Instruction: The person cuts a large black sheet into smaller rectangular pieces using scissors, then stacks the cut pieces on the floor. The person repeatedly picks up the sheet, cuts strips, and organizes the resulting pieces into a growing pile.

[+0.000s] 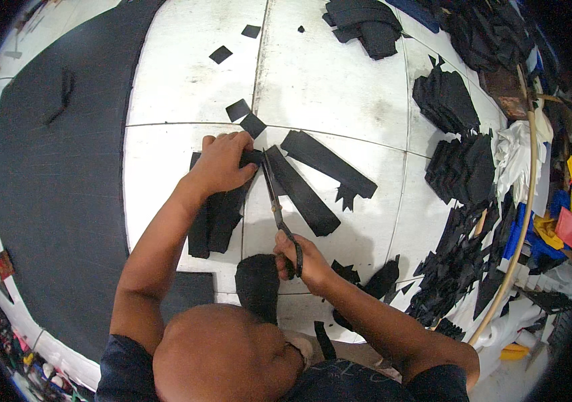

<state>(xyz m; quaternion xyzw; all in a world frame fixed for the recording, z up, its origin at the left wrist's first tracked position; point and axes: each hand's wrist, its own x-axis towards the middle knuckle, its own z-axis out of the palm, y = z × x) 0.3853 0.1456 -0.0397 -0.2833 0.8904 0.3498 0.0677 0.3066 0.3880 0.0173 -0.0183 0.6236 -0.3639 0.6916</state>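
My left hand presses down on black fabric strips, its fingers and thumb closed around one folded end. In my right hand is a pair of scissors, with the blades pointing away from me. The blade tips lie beside the fabric end at my left hand. Two more black strips fan out to the right of the blades. Just beyond my left hand lie two small black squares. A dark rounded cloth piece sits near my right wrist.
A large black fabric sheet covers the left of the white tabletop. Stacked black pieces and a heap of scraps lie on the right. A long thin pole bends along that side, near white cloth.
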